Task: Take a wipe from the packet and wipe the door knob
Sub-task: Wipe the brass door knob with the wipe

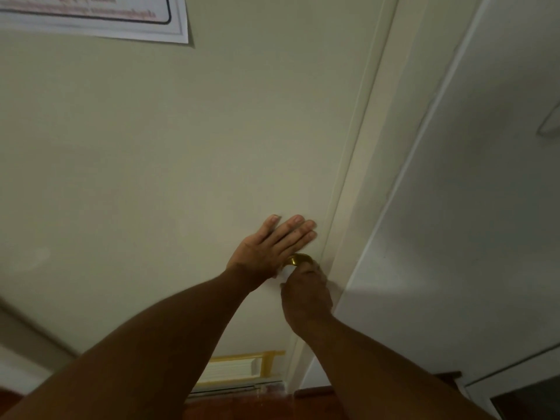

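The door (pixel 181 177) was plain pale cream. The door knob (pixel 298 259) shone brassy gold, and a white wipe (pixel 286 272) showed at its 7 o'clock. A white notice (pixel 106 16) at the door's 11 o'clock carried a black border and blurred reddish print.
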Available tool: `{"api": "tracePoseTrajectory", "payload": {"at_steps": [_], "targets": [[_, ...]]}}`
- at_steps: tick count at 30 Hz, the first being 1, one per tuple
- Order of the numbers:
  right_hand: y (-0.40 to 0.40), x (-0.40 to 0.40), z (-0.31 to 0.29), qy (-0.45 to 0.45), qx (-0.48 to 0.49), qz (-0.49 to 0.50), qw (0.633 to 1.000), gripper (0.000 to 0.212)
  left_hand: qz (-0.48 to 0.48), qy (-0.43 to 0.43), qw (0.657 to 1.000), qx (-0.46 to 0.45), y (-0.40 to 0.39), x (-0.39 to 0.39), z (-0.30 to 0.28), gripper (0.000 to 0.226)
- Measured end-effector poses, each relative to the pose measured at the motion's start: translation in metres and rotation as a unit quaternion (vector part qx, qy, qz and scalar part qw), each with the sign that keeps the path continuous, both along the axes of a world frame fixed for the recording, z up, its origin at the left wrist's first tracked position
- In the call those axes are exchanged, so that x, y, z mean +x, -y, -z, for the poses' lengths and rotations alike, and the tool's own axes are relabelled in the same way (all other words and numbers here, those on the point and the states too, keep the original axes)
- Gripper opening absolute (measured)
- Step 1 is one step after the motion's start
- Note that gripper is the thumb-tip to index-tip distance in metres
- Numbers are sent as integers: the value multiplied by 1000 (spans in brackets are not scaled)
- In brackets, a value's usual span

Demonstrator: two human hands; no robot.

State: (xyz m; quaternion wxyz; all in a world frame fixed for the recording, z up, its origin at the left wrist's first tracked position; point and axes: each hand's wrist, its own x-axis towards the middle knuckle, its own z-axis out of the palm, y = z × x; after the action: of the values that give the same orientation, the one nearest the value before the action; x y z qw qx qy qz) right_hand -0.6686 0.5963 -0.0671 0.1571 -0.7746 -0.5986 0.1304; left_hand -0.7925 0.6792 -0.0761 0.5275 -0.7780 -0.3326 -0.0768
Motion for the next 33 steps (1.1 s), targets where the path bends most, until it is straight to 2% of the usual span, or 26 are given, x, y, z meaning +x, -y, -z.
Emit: {"api": "tracePoseTrajectory", "payload": {"at_steps": [1, 3, 4, 6, 9, 11, 13, 14, 15, 16, 19, 21, 24, 26, 29, 33], "targets": [[0, 1, 2, -25, -9, -7, 1000, 54, -4, 3, 1000, -3, 0, 0, 0, 123], [1, 4, 4, -167, -35, 5, 985, 71, 1, 16, 1000, -9, -1, 1, 1, 113], [2, 6, 5, -258, -45, 21, 965, 76, 6, 24, 1000, -9, -1, 1, 2, 108], [2, 9, 9, -396, -67, 59, 914, 78, -1, 15, 1000, -14, 0, 1, 0, 115], [0, 14, 15, -482, -108, 74, 866, 66, -22, -8, 1000, -20, 4, -1, -4, 126], [2, 19, 9, -541, -148, 73, 825, 57, -36, -13, 999, -32, 7, 0, -5, 122], [6, 26, -2, -615, -198, 94, 757, 54, -46, -8, 998, -53, 7, 0, -6, 117], [9, 28, -7, -634, -216, 102, 736, 54, -42, -3, 997, -60, 8, 0, -9, 113], [10, 30, -9, -630, -228, 103, 735, 55, -37, 0, 997, -64, 11, 0, -12, 108], [10, 32, -12, -611, -239, 100, 748, 57, -35, -1, 997, -65, 15, 0, -15, 106], [8, 29, -17, -476, -237, 98, 841, 59, -46, 2, 993, -105, 32, 2, -26, 112], [6, 29, -18, -388, -199, 119, 892, 52, -74, 16, 987, -144, 46, 3, -35, 122], [9, 38, -25, -203, -107, 39, 973, 42, -115, 24, 970, -211, 66, -2, -43, 129], [15, 45, -36, -140, -65, -12, 988, 44, -137, 34, 955, -259, 81, -7, -45, 125], [23, 53, -52, -106, -44, -56, 992, 39, -163, 89, 929, -321, 101, -12, -48, 111], [28, 56, -66, -48, -27, -103, 993, 33, -208, 160, 876, -404, 122, -9, -62, 91]]}}
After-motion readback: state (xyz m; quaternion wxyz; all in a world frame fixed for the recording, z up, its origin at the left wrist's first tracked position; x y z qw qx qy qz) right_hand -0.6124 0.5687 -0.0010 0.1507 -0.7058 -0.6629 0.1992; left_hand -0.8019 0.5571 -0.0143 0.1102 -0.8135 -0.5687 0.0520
